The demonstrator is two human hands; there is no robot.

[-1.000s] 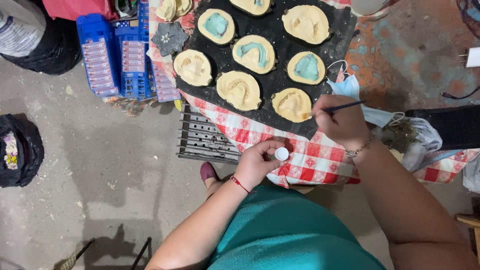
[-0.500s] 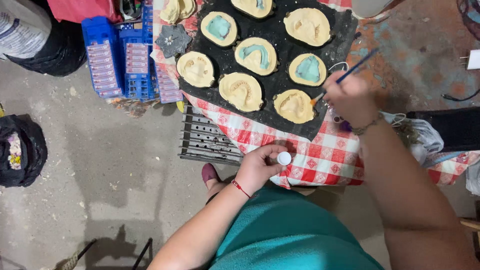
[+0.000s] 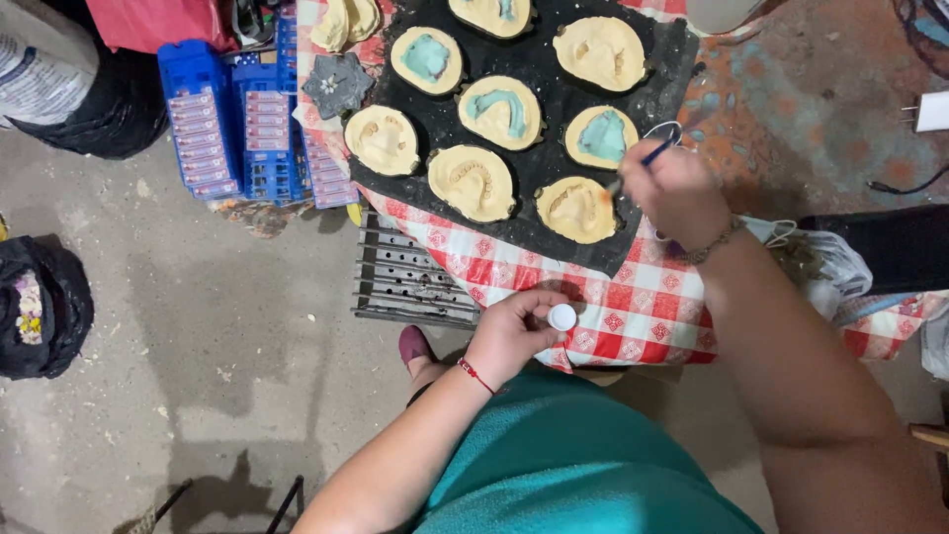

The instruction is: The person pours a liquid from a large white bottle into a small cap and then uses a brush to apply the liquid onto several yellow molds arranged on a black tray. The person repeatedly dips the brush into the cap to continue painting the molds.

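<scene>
The right hand (image 3: 672,188) pinches a thin brush (image 3: 641,164) over a yellow mold (image 3: 576,210). The left hand (image 3: 514,331) holds a small white cap (image 3: 562,316) at 6 o'clock. Blue crates (image 3: 222,124) sit at 9 o'clock.

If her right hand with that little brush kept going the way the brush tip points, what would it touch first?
The right hand aims the brush down-left at the nearest cream-coloured mould on the black mat. The tip looks at or just above its right edge; depth is unclear.
</scene>
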